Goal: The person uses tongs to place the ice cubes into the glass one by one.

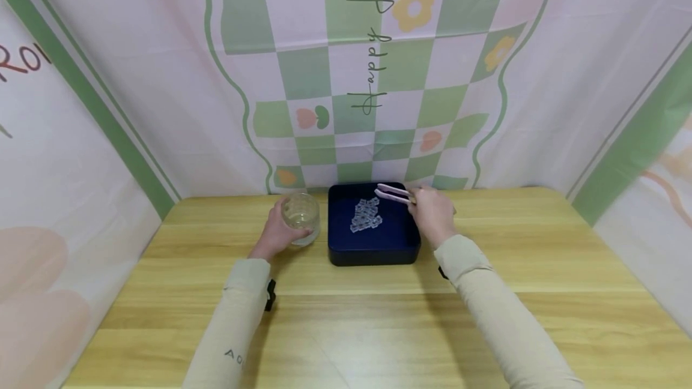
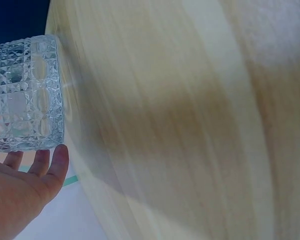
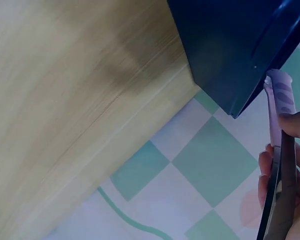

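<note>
A textured clear glass [image 1: 300, 212] stands on the table left of a dark blue tray [image 1: 373, 257]. My left hand [image 1: 279, 232] grips the glass round its side; the left wrist view shows the fingers [image 2: 59, 162] along the cut pattern of the glass [image 2: 25, 95]. Inside the tray lies a pile of clear ice-like cubes [image 1: 364, 215]. My right hand [image 1: 434, 212] holds tongs [image 1: 393, 193] with pale pinkish tips over the tray's right back part. In the right wrist view the tongs [image 3: 280, 115] are pinched between thumb and fingers, close to the tray wall [image 3: 230, 55].
The wooden table [image 1: 346, 329] stretches in front of the tray and to both sides. Directly behind the tray hangs a green and white checked cloth [image 1: 354, 71], with more printed cloth at left and right.
</note>
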The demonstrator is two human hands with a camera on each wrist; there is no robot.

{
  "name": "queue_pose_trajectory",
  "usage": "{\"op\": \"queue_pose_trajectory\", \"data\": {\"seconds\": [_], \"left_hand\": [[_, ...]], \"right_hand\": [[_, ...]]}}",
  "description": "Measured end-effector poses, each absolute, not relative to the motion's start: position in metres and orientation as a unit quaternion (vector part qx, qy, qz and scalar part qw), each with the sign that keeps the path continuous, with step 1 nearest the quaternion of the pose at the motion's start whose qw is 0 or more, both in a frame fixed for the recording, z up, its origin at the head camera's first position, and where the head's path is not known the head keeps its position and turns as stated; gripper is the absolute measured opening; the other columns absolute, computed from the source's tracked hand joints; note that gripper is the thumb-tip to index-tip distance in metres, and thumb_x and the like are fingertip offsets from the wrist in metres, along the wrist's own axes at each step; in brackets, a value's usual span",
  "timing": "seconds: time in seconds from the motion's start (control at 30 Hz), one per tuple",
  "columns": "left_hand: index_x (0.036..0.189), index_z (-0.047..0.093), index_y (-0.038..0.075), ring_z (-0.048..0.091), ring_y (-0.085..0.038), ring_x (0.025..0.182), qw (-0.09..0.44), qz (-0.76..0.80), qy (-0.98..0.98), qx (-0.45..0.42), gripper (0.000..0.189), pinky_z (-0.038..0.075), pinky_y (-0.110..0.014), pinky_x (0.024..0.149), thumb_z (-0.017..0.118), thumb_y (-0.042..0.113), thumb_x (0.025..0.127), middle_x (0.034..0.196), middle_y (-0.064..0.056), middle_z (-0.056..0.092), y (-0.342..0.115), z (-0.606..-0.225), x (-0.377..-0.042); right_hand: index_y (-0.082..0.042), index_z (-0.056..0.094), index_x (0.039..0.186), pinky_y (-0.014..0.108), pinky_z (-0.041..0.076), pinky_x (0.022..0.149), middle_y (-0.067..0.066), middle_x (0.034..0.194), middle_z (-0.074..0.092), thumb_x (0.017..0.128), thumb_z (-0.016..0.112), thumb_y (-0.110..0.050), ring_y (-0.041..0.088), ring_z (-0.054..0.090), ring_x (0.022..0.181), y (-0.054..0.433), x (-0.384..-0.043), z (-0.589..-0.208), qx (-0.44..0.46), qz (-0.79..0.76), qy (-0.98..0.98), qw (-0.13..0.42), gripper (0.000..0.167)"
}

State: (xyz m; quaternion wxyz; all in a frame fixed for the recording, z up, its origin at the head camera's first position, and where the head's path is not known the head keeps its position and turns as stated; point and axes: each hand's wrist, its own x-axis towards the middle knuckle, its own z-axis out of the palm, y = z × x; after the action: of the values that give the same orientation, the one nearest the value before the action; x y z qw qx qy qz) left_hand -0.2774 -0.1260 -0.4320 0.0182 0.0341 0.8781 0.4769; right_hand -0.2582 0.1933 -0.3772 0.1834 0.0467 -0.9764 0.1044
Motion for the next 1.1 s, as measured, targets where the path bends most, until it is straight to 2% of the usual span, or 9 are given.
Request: {"op": "queue_pose_trajectory", "data": {"seconds": [0.2, 0.4, 0.73, 1.1], "left_hand": [[0.149, 0.018, 0.005, 0.035, -0.041, 0.135, 0.016, 0.478, 0.877, 0.036, 0.101, 0.032, -0.057, 0.112, 0.082, 0.018, 0.072, 0.147, -0.025, 0.031, -0.126, -0.433, -0.278], [0.149, 0.019, 0.005, 0.036, -0.042, 0.135, 0.013, 0.476, 0.879, 0.035, 0.1, 0.033, -0.057, 0.112, 0.082, 0.017, 0.071, 0.147, -0.025, 0.032, -0.125, -0.432, -0.277], [0.149, 0.018, 0.006, 0.035, -0.042, 0.135, 0.015, 0.473, 0.881, 0.034, 0.102, 0.032, -0.058, 0.112, 0.082, 0.018, 0.071, 0.147, -0.024, 0.031, -0.126, -0.431, -0.275], [0.149, 0.02, 0.003, 0.036, -0.042, 0.134, 0.007, 0.479, 0.877, 0.037, 0.101, 0.031, -0.058, 0.112, 0.083, 0.015, 0.07, 0.146, -0.025, 0.033, -0.125, -0.431, -0.276]], "right_hand": [[-0.006, 0.07, 0.111, 0.049, 0.056, 0.066, 0.014, 0.109, 0.071, 0.084, 0.07, -0.012, 0.035, 0.068, 0.086, 0.192, -0.258, -0.376, 0.064, 0.125, -0.966, 0.219, 0.028], [-0.004, 0.071, 0.106, 0.046, 0.056, 0.067, 0.015, 0.102, 0.072, 0.081, 0.072, -0.013, 0.033, 0.069, 0.084, 0.185, -0.259, -0.372, 0.083, 0.135, -0.954, 0.256, 0.026], [-0.007, 0.071, 0.108, 0.045, 0.055, 0.067, 0.01, 0.106, 0.071, 0.082, 0.073, -0.017, 0.032, 0.069, 0.085, 0.156, -0.251, -0.363, 0.114, 0.152, -0.95, 0.249, 0.028], [-0.01, 0.071, 0.109, 0.037, 0.057, 0.071, 0.008, 0.103, 0.072, 0.081, 0.075, -0.018, 0.024, 0.069, 0.086, 0.122, -0.237, -0.36, 0.179, 0.135, -0.942, 0.248, 0.03]]}}
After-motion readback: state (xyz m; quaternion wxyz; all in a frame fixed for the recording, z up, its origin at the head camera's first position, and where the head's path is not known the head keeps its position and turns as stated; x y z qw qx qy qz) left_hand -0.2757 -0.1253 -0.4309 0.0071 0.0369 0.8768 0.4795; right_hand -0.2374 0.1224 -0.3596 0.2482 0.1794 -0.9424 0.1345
